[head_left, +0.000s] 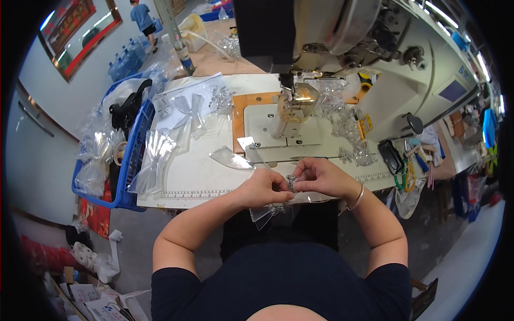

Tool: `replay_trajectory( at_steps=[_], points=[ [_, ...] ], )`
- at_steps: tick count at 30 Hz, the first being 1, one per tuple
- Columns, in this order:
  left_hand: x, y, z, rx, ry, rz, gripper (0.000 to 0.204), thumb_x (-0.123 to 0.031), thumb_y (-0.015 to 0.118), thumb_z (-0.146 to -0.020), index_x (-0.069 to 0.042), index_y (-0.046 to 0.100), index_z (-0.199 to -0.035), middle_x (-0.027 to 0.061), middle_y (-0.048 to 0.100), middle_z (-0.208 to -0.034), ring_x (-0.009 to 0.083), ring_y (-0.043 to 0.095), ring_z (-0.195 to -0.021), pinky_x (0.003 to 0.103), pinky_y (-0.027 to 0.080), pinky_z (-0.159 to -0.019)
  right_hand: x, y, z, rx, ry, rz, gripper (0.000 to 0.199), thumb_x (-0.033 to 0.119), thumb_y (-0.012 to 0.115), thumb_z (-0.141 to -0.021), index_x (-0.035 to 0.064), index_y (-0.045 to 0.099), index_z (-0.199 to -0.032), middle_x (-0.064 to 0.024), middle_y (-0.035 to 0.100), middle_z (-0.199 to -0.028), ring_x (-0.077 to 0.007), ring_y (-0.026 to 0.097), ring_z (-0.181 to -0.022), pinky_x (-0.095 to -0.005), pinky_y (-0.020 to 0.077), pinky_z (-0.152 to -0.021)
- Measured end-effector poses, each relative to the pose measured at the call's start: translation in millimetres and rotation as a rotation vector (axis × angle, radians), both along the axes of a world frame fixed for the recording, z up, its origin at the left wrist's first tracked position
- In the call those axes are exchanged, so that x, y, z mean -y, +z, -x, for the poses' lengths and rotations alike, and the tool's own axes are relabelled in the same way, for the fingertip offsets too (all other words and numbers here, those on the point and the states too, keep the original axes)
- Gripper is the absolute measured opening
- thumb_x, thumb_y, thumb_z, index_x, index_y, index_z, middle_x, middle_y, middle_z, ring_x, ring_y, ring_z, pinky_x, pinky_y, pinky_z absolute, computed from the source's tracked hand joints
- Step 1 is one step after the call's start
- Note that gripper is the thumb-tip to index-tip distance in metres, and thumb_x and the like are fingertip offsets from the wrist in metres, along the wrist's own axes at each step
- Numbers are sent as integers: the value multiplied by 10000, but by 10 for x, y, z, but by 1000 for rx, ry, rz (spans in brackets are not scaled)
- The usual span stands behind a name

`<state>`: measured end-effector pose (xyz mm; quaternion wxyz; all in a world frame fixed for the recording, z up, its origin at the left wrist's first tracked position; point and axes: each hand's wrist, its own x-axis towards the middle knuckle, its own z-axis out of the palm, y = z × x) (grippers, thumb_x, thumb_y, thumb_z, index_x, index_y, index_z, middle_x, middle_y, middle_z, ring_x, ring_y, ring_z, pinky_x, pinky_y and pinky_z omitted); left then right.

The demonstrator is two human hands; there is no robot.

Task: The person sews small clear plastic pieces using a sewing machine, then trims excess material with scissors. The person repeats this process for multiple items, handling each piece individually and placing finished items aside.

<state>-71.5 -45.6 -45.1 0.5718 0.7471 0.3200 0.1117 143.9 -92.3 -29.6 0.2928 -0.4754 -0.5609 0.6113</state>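
Observation:
At the table's front edge, my left hand (263, 187) and my right hand (319, 178) meet with fingers pinched. Between them is a small, glittery silver ornament (291, 182), partly covered by the fingers. Clear plastic strips (230, 158) stick out beyond my left hand onto the table, and more clear plastic with silver glitter (276, 209) hangs below it. How the ornament and the strips are joined cannot be made out. A metal bangle (356, 198) circles my right wrist.
A post-bed sewing machine (292, 115) stands ahead on the white table (182, 184). Clear plastic pieces (156, 155) lie left, beside a blue basket (134, 166) of plastic bags. Silver ornaments (348, 131) are heaped right of the machine. Scissors (409, 176) hang at the right edge.

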Motion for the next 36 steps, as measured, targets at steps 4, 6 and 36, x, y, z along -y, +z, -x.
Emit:
replay_trajectory(
  at_steps=[4,6,36],
  points=[
    [0,62,18,-47,-3,49,239,-225,745,-755,4,689,-794,51,641,-676,92,566,-626,254,461,-591,58,56,75,135,-35,-87,326,124,788,-726,-1,562,-924,-41,628,-777,-103,613,-743,-223,487,-674],
    [-1,17,14,-38,-20,43,239,-222,748,-755,7,688,-792,50,641,-676,90,565,-627,253,459,-590,55,8,50,126,-11,-76,355,133,794,-717,-2,555,-942,-63,644,-787,-117,626,-741,-234,493,-676],
    [198,-260,-222,1011,-189,694,1215,-406,821,-552,-171,104,-1506,94,189,-1536,280,218,-1408,542,201,-1123,211,325,247,193,-507,-524,357,63,704,-752,1,467,-1012,-110,650,-800,-150,661,-706,-254,528,-645]
  ],
)
